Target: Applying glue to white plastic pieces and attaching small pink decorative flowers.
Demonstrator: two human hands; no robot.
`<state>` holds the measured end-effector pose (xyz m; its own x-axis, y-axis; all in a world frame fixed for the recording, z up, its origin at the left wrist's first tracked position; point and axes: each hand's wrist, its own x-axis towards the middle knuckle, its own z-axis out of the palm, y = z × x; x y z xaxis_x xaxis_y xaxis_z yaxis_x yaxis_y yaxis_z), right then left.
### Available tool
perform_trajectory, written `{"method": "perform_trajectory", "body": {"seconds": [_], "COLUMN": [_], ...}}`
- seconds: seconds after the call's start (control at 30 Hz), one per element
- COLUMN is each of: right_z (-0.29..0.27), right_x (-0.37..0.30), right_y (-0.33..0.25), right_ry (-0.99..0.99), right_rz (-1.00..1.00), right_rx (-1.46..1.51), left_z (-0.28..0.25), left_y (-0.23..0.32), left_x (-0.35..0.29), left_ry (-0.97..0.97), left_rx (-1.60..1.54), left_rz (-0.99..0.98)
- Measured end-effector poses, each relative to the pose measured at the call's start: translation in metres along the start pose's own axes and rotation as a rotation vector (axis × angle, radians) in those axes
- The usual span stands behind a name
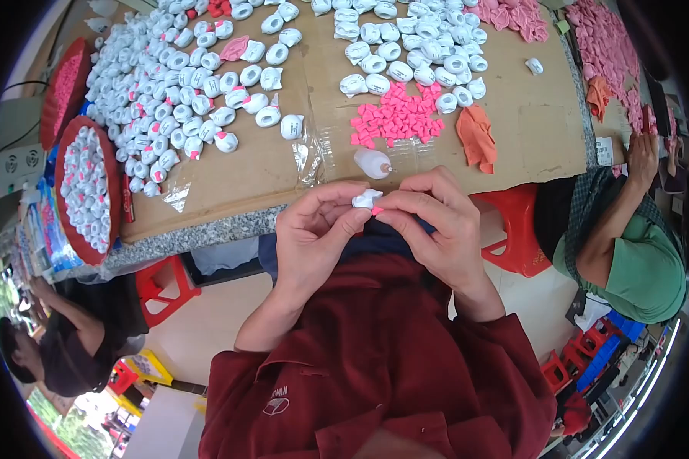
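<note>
Small, rounded white piece (365,199) beside a tiny bright-pink bit (377,210), both in the hands' (314,233) (440,218) fingertip pinch.

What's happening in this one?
A person seated at a cardboard-covered table is working on a small white piece close to their body. The fingers of the left hand hold it, while those of the right hand pinch a tiny pink piece against it. Just beyond lies a small whitish bottle, then a heap of pink pieces. Many white pieces cover the table's left side, some showing pink bits.
</note>
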<state>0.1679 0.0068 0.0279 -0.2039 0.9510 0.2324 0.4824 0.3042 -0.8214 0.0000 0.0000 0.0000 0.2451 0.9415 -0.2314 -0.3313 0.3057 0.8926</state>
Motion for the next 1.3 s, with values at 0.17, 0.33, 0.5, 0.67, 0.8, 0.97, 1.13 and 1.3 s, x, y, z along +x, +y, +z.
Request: {"method": "perform_trajectory", "body": {"seconds": [0.17, 0.33, 0.5, 0.67, 0.8, 0.97, 1.13, 1.3], "right_z": [0.003, -0.006, -0.007, -0.005, -0.003, 0.002, 0.005, 0.01], "right_x": [-0.003, 0.001, 0.006, 0.005, 0.004, 0.001, 0.0, -0.002], "right_y": [0.0, -0.004, -0.001, 0.005, 0.005, 0.005, 0.005, 0.002], "right_ry": [0.081, -0.05, -0.043, -0.032, -0.001, 0.052, 0.074, 0.094], "right_rz": [0.131, 0.376, 0.315, 0.136, 0.1, 0.067, 0.05, -0.008], "right_rx": [0.116, 0.266, 0.198, 0.134, 0.145, 0.08, 0.103, 0.076], "left_z": [0.003, 0.0, -0.003, 0.0, 0.001, -0.003, 0.001, 0.003], "left_y": [-0.002, -0.003, -0.003, 0.0, -0.002, -0.008, 0.0, -0.003], "left_x": [0.0, -0.002, 0.0, 0.001, 0.002, 0.003, 0.004, 0.003], "left_ry": [0.01, -0.022, -0.061, -0.049, -0.024, -0.042, -0.044, -0.03], "left_rx": [-0.052, -0.06, 0.009, 0.071, -0.053, 0.056, -0.12, -0.122], "left_rz": [0.096, 0.086, 0.113, 0.131, 0.042, 0.129, 0.024, 0.053]}}
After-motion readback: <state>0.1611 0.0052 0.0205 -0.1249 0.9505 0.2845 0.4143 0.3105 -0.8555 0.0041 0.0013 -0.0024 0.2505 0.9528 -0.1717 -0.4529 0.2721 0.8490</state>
